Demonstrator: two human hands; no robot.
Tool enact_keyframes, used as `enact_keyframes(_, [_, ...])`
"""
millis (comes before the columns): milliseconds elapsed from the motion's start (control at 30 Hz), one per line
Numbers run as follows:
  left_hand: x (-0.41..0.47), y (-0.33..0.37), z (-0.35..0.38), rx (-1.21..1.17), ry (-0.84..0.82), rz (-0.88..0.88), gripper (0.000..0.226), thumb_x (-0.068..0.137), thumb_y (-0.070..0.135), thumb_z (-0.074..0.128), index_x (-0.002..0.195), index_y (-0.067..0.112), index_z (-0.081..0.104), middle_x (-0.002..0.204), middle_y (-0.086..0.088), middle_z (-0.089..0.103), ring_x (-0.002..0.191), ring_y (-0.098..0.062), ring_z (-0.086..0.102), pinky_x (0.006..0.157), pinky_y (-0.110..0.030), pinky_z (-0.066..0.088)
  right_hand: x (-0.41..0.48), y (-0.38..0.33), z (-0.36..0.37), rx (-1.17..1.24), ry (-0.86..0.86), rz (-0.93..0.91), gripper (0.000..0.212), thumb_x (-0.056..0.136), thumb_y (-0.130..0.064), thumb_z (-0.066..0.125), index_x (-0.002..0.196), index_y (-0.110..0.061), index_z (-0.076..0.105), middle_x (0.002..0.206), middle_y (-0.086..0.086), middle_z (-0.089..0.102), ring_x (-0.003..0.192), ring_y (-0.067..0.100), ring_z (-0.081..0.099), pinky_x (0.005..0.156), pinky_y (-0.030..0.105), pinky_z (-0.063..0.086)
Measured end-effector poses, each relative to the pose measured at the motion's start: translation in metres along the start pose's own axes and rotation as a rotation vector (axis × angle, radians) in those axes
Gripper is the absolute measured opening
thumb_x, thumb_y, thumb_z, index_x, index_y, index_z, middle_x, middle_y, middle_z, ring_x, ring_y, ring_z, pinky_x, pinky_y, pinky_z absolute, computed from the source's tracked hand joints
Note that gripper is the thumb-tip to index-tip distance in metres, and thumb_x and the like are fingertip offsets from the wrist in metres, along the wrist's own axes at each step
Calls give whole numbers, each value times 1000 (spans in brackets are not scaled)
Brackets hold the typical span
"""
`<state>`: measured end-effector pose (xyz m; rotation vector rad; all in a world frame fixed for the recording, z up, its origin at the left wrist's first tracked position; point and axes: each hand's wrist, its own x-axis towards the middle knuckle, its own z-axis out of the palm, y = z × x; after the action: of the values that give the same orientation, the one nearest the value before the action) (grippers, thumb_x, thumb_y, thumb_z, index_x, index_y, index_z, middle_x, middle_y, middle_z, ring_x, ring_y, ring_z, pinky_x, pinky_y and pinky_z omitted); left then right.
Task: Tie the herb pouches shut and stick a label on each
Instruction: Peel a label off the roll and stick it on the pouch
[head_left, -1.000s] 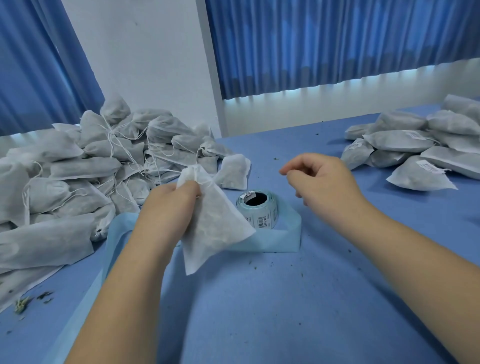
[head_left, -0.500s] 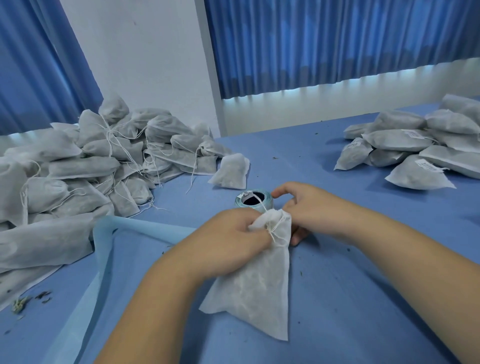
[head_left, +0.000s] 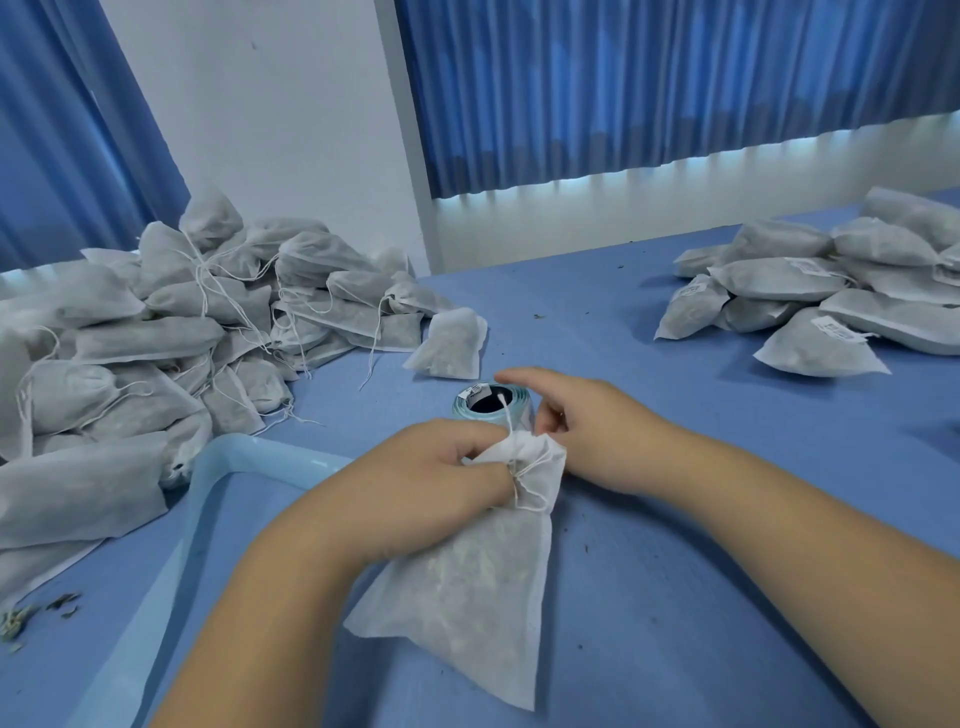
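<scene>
A white mesh herb pouch (head_left: 467, 587) lies on the blue table in front of me, its gathered neck pointing away. My left hand (head_left: 431, 478) grips that neck from the left. My right hand (head_left: 576, 421) is at the neck's right side, fingers curled at the white drawstring (head_left: 511, 452), index finger stretched out to the left. Just behind the hands stands a roll of labels (head_left: 491, 402), partly hidden by them.
A big heap of unlabelled pouches (head_left: 156, 332) with loose strings fills the left. One pouch (head_left: 452, 345) lies apart behind the roll. Labelled pouches (head_left: 810, 291) are piled at the far right. A pale blue tray rim (head_left: 228, 467) lies at the near left. Herb crumbs dot the table.
The pouch came down from the air at left onto the table in front of me. My right hand swung in to its neck, and its fingers have since shifted at the string.
</scene>
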<state>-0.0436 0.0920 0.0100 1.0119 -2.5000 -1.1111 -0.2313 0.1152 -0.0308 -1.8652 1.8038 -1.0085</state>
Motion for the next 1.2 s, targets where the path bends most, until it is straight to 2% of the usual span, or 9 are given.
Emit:
enact_keyframes(167, [-6,6,-2,40,132,25,21,74,34,56,79,13,60,64,3,52,58,-9,44,58,-27,33,0,-2,3,-142,-19,17,29,81,-34,62,109,-34,53,74,-10,54,69,12,51,64,31,43])
enact_keyframes(300, [-10,7,-2,83,134,10,34,69,41,51,88,18,67,97,-11,69,68,-13,54,64,-34,43,0,-5,3,-193,28,24,30,75,-47,54,96,-27,46,73,-11,49,70,16,49,60,31,38])
enact_keyframes(433, [-6,7,6,256,174,29,30,75,38,51,88,17,67,101,4,65,84,-16,64,82,-46,52,2,-3,1,-209,124,32,31,79,-52,67,84,-27,49,66,-13,48,63,8,45,56,30,35])
enact_keyframes(600, [9,-7,15,233,177,69,16,86,26,55,81,29,70,111,21,55,88,5,58,76,-24,47,2,-2,-4,-218,177,28,35,74,-54,73,76,-24,53,66,-10,53,65,11,50,55,30,36])
enact_keyframes(700, [16,-13,13,155,182,53,13,86,28,58,77,25,68,104,18,58,88,1,59,81,-26,46,1,-1,-7,-171,161,45,29,77,-48,72,78,-23,56,64,-10,53,61,9,48,54,28,33])
enact_keyframes(833, [18,-19,3,-173,120,-78,25,67,39,58,65,15,56,65,7,54,56,-11,50,54,-23,38,0,0,-11,-84,139,80,19,83,-39,69,79,-22,60,56,-2,63,55,11,56,52,24,41])
enact_keyframes(967, [19,-28,0,-423,85,-174,10,63,26,59,58,20,54,58,-1,49,50,-16,45,48,-23,33,0,-1,-13,20,119,82,13,89,-30,63,79,-22,63,56,1,68,52,12,61,66,34,55])
enact_keyframes(1067, [27,-31,-2,-435,131,-259,19,71,19,63,54,20,54,54,0,50,44,-13,47,42,-17,35,-1,-3,-16,68,103,63,9,90,-23,60,82,-24,63,56,2,68,52,11,60,69,38,56])
enact_keyframes(1200, [36,-39,-6,-242,166,-301,38,93,-4,54,58,8,47,41,0,50,33,-3,46,31,-9,30,-7,-9,-20,49,20,15,14,86,-18,58,82,-30,64,54,-1,66,54,14,66,58,19,49])
